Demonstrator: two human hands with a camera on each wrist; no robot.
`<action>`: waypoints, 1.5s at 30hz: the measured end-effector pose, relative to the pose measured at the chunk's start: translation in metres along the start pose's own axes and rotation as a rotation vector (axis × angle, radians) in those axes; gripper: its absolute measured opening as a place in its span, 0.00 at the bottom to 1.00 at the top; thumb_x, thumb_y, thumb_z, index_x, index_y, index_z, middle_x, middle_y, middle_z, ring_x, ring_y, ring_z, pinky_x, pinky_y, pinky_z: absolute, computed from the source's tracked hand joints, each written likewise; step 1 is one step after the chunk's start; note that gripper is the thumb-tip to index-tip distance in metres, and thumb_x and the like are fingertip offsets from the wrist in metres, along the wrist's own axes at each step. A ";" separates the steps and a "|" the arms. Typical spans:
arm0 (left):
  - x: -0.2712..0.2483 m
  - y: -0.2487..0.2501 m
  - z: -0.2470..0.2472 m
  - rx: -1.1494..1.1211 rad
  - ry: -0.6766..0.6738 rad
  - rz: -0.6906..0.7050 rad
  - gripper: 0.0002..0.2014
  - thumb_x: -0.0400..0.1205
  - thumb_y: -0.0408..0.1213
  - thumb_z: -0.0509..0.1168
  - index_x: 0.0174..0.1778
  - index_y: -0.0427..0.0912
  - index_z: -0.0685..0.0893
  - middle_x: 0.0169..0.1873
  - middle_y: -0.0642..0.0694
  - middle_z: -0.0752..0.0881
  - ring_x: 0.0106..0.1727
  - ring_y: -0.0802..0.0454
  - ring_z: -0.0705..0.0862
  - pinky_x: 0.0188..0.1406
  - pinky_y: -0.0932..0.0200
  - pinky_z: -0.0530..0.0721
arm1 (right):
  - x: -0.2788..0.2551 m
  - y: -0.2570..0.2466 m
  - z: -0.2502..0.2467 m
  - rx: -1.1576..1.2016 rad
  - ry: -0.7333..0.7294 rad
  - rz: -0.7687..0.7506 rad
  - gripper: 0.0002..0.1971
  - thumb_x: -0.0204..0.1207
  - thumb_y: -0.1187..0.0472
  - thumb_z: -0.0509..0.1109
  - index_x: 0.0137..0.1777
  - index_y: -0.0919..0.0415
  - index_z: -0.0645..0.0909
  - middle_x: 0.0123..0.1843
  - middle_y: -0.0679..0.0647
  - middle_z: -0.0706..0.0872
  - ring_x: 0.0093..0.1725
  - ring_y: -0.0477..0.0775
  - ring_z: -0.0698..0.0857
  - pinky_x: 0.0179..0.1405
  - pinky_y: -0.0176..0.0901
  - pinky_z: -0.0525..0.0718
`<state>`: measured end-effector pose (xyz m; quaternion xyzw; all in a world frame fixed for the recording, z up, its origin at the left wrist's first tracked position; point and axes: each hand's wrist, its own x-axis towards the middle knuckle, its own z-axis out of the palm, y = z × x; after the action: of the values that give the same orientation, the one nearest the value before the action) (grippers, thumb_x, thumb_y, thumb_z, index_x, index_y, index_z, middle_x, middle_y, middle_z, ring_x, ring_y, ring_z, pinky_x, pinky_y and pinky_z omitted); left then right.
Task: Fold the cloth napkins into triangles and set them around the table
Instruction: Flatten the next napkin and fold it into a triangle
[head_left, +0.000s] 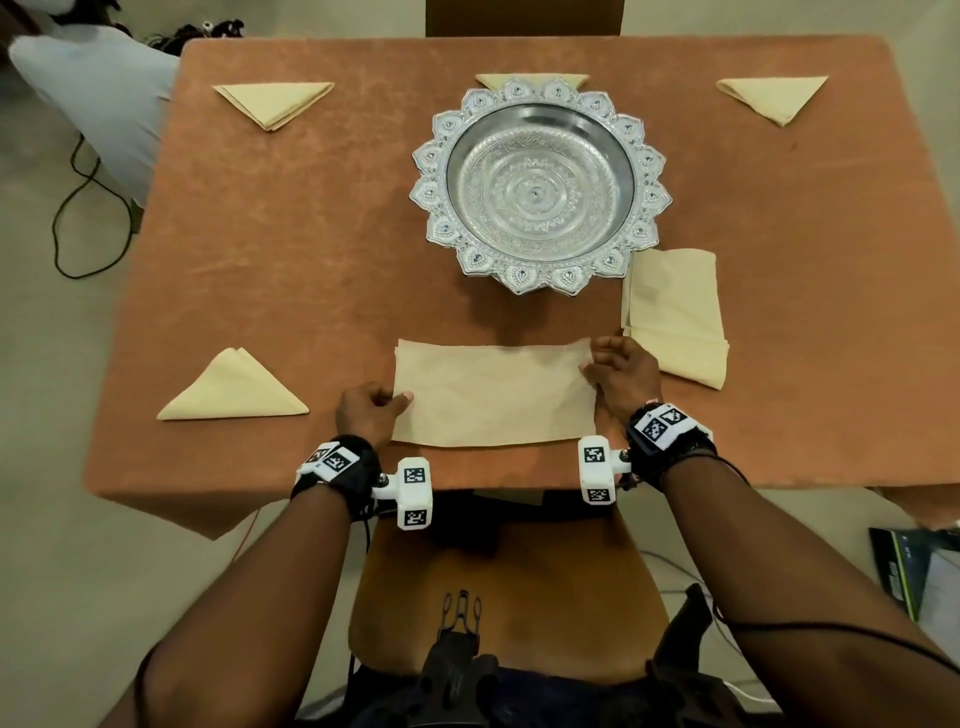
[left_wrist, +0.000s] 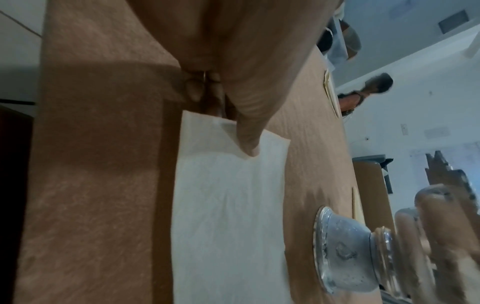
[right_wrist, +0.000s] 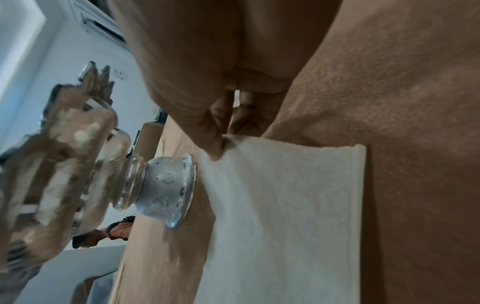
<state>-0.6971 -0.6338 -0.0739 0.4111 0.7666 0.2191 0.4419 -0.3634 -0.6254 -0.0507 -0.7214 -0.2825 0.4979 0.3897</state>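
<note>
A cream napkin (head_left: 493, 395), folded into a long rectangle, lies flat at the near middle of the table. My left hand (head_left: 400, 400) pinches its left edge, with the thumb on top of the cloth, as the left wrist view shows for the hand (left_wrist: 233, 131) and napkin (left_wrist: 228, 205). My right hand (head_left: 592, 364) pinches the far right corner; in the right wrist view the hand (right_wrist: 223, 144) lifts the napkin (right_wrist: 280, 205) slightly there. Folded triangles lie at near left (head_left: 234, 389), far left (head_left: 275, 104) and far right (head_left: 774, 98). A fourth triangle (head_left: 530, 80) shows partly behind the bowl.
An ornate silver pedestal bowl (head_left: 540, 187) stands mid-table, just beyond the napkin. A stack of unfolded cream napkins (head_left: 675, 317) lies to its right, close to my right hand. The table wears an orange-brown cloth (head_left: 311, 260). Chairs stand at the near and far sides.
</note>
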 end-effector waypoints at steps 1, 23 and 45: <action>-0.001 -0.003 -0.002 -0.034 -0.001 0.002 0.08 0.76 0.41 0.75 0.40 0.38 0.89 0.42 0.41 0.91 0.42 0.47 0.87 0.47 0.50 0.86 | 0.000 -0.002 -0.001 0.004 -0.005 -0.011 0.16 0.71 0.77 0.74 0.55 0.61 0.80 0.46 0.56 0.86 0.42 0.51 0.85 0.38 0.36 0.84; -0.012 -0.011 -0.008 -0.061 0.064 -0.036 0.17 0.73 0.49 0.77 0.49 0.41 0.88 0.42 0.45 0.90 0.41 0.48 0.88 0.44 0.55 0.87 | -0.011 0.006 -0.002 -0.452 0.155 -0.051 0.09 0.69 0.50 0.77 0.42 0.51 0.82 0.34 0.42 0.86 0.40 0.50 0.85 0.47 0.45 0.84; -0.034 -0.021 -0.006 0.016 0.017 -0.035 0.09 0.70 0.34 0.80 0.41 0.44 0.87 0.33 0.46 0.89 0.35 0.51 0.87 0.46 0.52 0.89 | -0.050 0.043 -0.031 -0.518 0.066 0.099 0.11 0.63 0.59 0.83 0.43 0.50 0.85 0.37 0.46 0.89 0.42 0.49 0.89 0.50 0.50 0.89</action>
<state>-0.7020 -0.6731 -0.0688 0.3995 0.7789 0.2087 0.4360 -0.3508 -0.6969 -0.0560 -0.8260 -0.3518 0.4036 0.1762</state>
